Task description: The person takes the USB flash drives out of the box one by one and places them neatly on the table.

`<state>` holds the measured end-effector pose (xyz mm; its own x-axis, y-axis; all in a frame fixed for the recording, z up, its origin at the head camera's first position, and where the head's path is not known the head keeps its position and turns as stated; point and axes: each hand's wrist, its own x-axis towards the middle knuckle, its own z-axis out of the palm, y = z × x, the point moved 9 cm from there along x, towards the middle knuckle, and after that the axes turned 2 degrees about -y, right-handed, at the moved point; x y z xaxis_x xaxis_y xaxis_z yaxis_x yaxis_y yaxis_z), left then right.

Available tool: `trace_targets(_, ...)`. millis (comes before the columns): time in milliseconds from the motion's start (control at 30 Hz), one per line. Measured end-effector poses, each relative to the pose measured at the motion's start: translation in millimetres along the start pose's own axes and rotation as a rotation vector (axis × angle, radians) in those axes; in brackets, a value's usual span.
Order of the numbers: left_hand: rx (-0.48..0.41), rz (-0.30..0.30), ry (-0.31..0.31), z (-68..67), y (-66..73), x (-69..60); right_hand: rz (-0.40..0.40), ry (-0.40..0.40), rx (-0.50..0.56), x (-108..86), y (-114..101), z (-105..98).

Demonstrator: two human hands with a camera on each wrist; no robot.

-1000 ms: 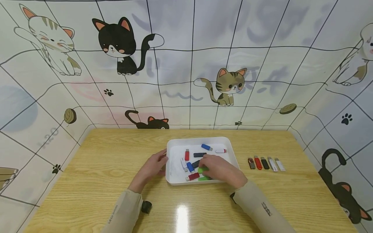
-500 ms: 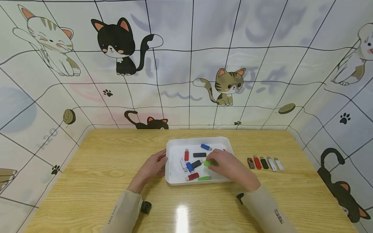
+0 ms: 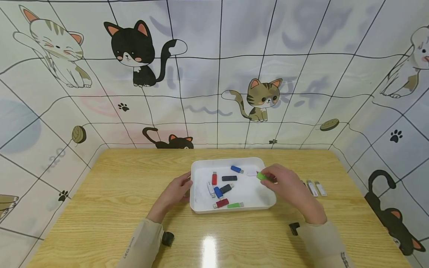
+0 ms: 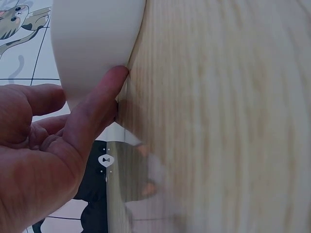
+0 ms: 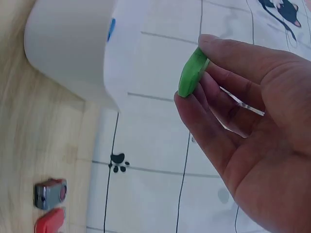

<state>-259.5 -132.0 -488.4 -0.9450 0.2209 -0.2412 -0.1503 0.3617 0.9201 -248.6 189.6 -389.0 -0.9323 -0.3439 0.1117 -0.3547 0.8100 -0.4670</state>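
Note:
In the head view a white tray (image 3: pixel 249 207) holds several USB sticks: a green one (image 3: pixel 234 205), a dark red one (image 3: pixel 221 203), blue, black, red and white ones. My right hand (image 3: pixel 291 188) pinches another green stick (image 3: pixel 262 176) above the tray's right side; in the right wrist view this green stick (image 5: pixel 192 73) sits between thumb and finger. The left hand (image 3: pixel 174 191) touches the tray's left wall, and in the left wrist view its fingertips (image 4: pixel 116 77) lie against the white wall (image 4: pixel 95 43).
Right of the tray, USB sticks stand in a row on the wooden table (image 3: pixel 134 167); two white ones (image 3: pixel 312 188) show beside my right hand. The right wrist view shows a grey-and-red stick (image 5: pixel 50 193) and a red stick (image 5: pixel 50 221). A cat-patterned cloth (image 3: pixel 201 74) surrounds the table.
My right hand has lifted the green stick from among the others and carried it right, toward the tray's right edge. The left hand stays at the tray's left wall.

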Motion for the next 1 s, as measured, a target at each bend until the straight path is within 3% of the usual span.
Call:
trace_targets(367,0.027,-0.002,0.010,0.3,0.6,1.0,0.096,0.073,0.053,-15.4,35.3,-33.7)
trace_targets(1000,0.032,-0.011,0.008,0.2,0.9,0.1,0.214,0.171,-0.015,-43.6,100.2,-70.6)
